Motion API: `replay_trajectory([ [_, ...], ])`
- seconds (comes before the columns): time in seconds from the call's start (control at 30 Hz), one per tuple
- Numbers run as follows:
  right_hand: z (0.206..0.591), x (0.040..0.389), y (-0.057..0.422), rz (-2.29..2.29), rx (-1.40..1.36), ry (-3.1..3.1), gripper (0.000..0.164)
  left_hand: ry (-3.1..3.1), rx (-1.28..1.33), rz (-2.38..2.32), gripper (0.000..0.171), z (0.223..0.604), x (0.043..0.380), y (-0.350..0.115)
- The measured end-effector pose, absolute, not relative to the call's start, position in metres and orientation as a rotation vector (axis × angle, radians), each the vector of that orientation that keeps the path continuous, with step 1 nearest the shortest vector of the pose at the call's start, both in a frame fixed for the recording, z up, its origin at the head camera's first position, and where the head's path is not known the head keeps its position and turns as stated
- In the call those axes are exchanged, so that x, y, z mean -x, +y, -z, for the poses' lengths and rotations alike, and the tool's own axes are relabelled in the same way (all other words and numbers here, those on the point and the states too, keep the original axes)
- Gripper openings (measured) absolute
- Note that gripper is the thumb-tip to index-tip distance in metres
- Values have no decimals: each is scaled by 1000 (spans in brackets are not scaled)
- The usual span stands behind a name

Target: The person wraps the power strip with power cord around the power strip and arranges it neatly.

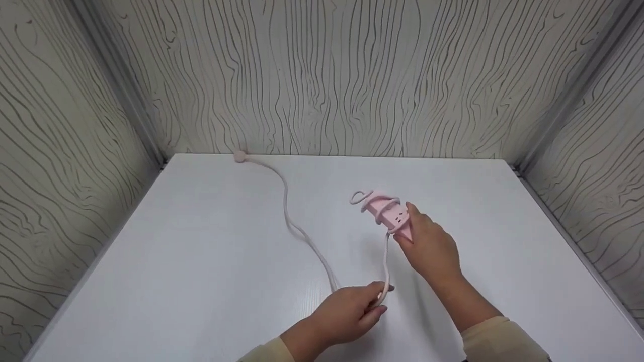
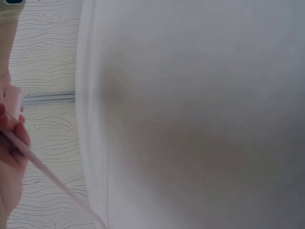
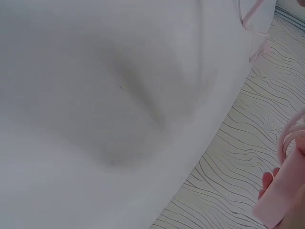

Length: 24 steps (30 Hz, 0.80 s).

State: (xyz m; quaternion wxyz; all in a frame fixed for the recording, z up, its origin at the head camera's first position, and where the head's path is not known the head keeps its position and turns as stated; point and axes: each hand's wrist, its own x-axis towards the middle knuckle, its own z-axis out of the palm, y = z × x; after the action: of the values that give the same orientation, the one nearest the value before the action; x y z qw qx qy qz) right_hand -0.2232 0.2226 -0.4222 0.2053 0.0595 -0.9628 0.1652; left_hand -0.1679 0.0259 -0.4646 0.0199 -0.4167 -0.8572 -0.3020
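Observation:
A pink power strip point(image 1: 393, 217) is held above the table by my right hand point(image 1: 433, 247), which grips its near end between thumb and fingers. Its pale pink cord point(image 1: 287, 201) loops around the strip's body, with one loose loop sticking out at the far end. Below and left of the strip, my left hand point(image 1: 347, 312) pinches the cord between thumb and fingers. From there the cord runs back across the table to a round pink plug point(image 1: 240, 156). The right wrist view shows the strip's smooth pink side point(image 3: 281, 191) at its right edge.
A white tabletop point(image 1: 201, 261) lies under both hands. Wood-grain-patterned panels point(image 1: 322, 75) rise behind and at both sides, with grey corner strips point(image 1: 113, 75) between them. The plug lies at the table's back edge, near the rear panel.

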Motion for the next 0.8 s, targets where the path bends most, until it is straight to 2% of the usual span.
replay_trajectory([
  [0.17,427,223,224,-221,-253,-2695,62,-2600,1393,837,32,459,171,23],
  [0.43,433,221,238,-32,-415,-2774,61,-2437,1310,908,20,445,190,20],
  [0.8,428,215,243,-10,-699,-2852,54,-2289,1325,1466,17,432,210,13],
])
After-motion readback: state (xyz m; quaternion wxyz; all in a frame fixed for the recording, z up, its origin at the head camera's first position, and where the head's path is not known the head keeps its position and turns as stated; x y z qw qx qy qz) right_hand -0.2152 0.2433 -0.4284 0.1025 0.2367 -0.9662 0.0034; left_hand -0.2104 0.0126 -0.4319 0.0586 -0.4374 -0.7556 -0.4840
